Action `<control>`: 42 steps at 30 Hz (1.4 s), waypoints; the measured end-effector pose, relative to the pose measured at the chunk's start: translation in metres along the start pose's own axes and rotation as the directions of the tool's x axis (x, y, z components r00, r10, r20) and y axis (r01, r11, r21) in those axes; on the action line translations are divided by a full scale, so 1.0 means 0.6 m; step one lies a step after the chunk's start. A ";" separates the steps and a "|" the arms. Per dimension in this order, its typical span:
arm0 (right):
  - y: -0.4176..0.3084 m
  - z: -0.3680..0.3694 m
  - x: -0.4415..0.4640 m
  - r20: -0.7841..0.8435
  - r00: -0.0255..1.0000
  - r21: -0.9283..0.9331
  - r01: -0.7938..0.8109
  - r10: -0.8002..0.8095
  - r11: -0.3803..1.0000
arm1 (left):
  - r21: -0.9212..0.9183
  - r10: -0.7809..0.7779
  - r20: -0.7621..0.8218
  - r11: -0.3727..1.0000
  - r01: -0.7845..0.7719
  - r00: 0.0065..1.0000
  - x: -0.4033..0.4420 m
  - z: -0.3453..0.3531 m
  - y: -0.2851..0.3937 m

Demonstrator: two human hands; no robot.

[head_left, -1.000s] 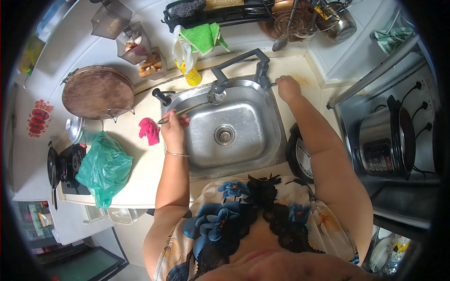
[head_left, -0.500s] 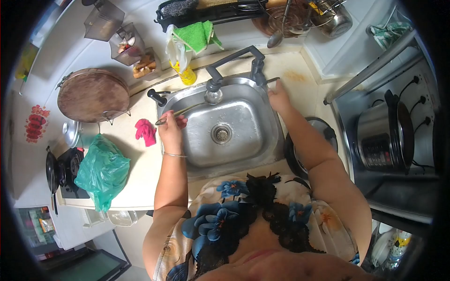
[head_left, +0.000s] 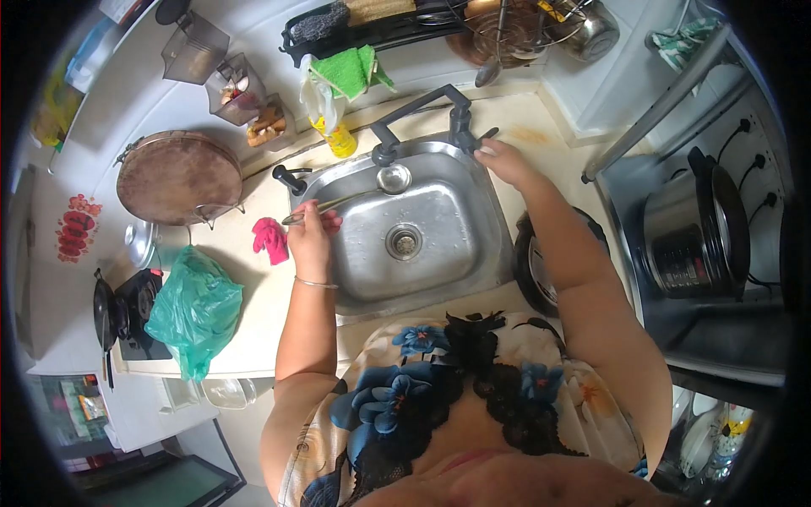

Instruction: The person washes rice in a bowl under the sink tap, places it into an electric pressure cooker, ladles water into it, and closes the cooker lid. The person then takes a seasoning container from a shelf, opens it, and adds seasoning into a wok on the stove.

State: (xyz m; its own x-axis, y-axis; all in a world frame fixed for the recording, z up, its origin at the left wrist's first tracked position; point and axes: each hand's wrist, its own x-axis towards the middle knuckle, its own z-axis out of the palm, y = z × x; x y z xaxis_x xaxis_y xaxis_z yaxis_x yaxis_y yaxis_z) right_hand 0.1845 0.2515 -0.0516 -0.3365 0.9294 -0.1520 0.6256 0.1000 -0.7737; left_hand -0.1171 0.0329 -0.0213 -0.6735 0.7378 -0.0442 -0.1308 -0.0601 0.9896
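Observation:
My left hand (head_left: 311, 230) is closed around the handle of a metal ladle (head_left: 394, 178) at the sink's left rim. The ladle's round bowl lies under the spout of the black faucet (head_left: 420, 111), over the steel sink (head_left: 456, 253). My right hand (head_left: 505, 162) is at the sink's back right corner, beside the faucet's lever (head_left: 490, 133). Its fingers reach toward the faucet base and look extended; whether they touch it is unclear. A crumpled pink cloth (head_left: 270, 241) lies left of my left hand.
A green plastic bag (head_left: 194, 308) sits on the left counter, below a round wooden cutting board (head_left: 180, 177). A yellow bottle (head_left: 340, 139) stands behind the sink. A round black-rimmed lid (head_left: 541, 270) is under my right forearm, with a cooker (head_left: 697, 228) further right.
The faucet lever has swung back, and my right hand has shifted slightly off its end. The ladle's bowl shows more clearly under the spout. My left hand keeps its hold.

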 end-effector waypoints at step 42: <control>0.319 -0.184 -0.683 -0.123 0.981 0.689 -0.024 0.150 0.724 | -0.025 0.092 0.859 0.990 -0.139 0.503 -0.307 0.762 0.377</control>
State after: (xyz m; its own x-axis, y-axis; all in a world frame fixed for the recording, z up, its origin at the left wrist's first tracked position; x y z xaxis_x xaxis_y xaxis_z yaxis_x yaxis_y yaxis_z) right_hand 0.5198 -0.0708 -0.0698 -0.1491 0.9705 -0.1894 -0.0242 -0.1951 -0.9805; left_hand 0.3098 0.1908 0.2735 0.2741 0.9434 0.1866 -0.0539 -0.1787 0.9824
